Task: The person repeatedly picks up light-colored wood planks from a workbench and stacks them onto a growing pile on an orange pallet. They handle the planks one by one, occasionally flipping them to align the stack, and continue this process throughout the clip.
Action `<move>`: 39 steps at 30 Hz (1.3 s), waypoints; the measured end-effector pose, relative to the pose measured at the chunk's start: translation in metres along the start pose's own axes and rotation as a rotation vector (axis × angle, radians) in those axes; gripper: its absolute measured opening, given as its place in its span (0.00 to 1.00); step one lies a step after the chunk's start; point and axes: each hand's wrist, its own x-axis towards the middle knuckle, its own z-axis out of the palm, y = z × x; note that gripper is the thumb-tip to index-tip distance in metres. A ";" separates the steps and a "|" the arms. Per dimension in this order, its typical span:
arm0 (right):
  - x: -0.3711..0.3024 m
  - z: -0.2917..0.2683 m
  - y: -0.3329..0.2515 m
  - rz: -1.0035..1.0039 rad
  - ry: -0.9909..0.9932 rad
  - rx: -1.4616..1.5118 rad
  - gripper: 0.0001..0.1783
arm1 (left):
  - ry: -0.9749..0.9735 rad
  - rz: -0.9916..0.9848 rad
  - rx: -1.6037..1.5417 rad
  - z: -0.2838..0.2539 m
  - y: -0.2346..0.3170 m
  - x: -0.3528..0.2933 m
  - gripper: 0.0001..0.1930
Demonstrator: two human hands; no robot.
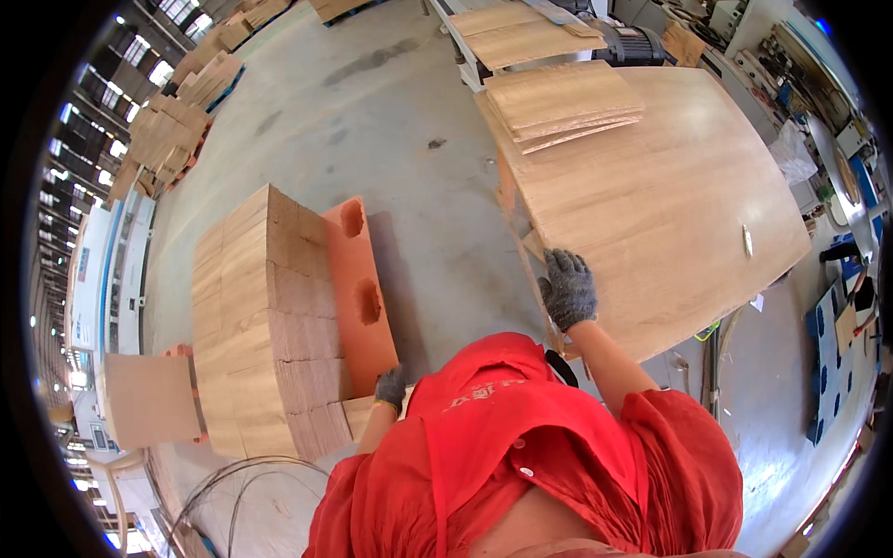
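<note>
My right hand (569, 290), in a grey knitted glove, rests on the near left edge of a large wood-grain board (660, 205), fingers laid over its surface. On my left, my left hand (391, 387), gloved the same way, reaches low beside the end of an orange pallet (358, 288). A pale wooden piece (358, 416) lies right by that hand. Whether its fingers grip the piece cannot be made out. A tall block of stacked wood-grain panels (246, 325) stands along the pallet's left side.
Several smaller panels (558, 102) are piled on the far left corner of the large board, and a small pale tool (747, 241) lies near its right edge. Beyond stands a dark motor (633, 45). Black cable loops (233, 484) lie at lower left. A blue pallet (823, 363) is at far right.
</note>
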 end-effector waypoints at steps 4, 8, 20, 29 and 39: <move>0.002 -0.003 -0.002 0.086 -0.001 0.060 0.33 | 0.159 -0.054 -0.406 -0.037 0.061 0.095 0.21; 0.014 0.003 0.000 0.327 0.039 0.182 0.37 | 0.290 0.741 0.302 -0.096 0.152 0.223 0.29; 0.223 0.039 0.085 1.046 0.330 1.202 0.48 | -0.066 0.836 -0.553 -0.208 0.513 0.488 0.24; 0.290 0.043 0.107 1.254 0.515 1.057 0.49 | -0.458 0.626 -0.479 -0.224 0.549 0.434 0.31; 0.162 -0.024 0.175 1.027 0.357 0.990 0.39 | -0.462 0.608 -0.700 -0.100 0.501 0.248 0.31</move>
